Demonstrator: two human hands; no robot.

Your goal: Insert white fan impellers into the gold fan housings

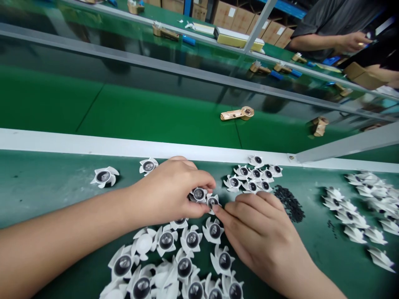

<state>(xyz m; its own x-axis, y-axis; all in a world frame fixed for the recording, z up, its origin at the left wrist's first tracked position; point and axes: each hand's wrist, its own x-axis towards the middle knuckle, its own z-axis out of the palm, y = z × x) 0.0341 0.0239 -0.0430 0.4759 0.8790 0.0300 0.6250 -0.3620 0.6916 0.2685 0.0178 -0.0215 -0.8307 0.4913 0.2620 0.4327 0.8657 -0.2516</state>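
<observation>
We see left hand (171,191) pinching a fan (198,193) at frame centre, just above the pile (183,257). Right hand (262,232) fingertips touch a second fan (213,202) beside it; gripping or not, we cannot tell.

Small plastic fan wheels (187,249) below the left hand (168,191): white, dark grey centres. Flat worktop mat (46,187) under both: dull green. Tiny beads (289,203) beside the right hand (262,232): black.
</observation>
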